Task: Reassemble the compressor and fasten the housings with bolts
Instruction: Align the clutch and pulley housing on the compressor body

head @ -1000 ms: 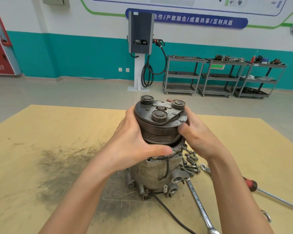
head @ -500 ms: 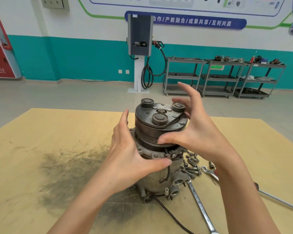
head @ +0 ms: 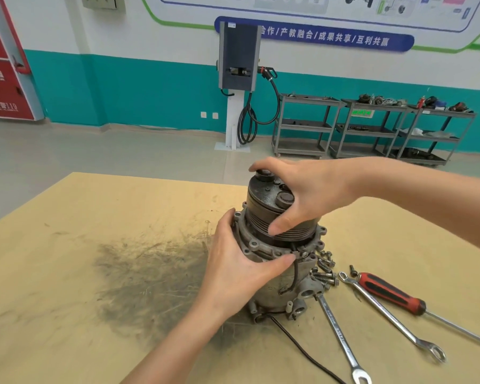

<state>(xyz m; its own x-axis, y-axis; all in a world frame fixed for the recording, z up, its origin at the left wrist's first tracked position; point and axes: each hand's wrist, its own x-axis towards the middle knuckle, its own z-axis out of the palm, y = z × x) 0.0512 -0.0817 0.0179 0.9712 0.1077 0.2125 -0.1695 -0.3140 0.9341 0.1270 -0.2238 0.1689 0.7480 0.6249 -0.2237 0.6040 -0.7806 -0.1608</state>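
Upright at mid-surface (head: pixel 67 273), grimy grey compressor (head: pixel 283 284) with dark ribbed pulley (head: pixel 263 214) on top, gripped by left hand (head: pixel 233 270) at flange and right hand (head: pixel 305 195) over pulley, hiding much; bolts (head: pixel 323 268), two wrenches (head: pixel 341 342), red-handled screwdriver (head: pixel 391 293) beside.

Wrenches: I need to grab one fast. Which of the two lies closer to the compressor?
The left wrench: its upper end touches the compressor base. The other wrench lies farther right, beside the red-handled screwdriver.
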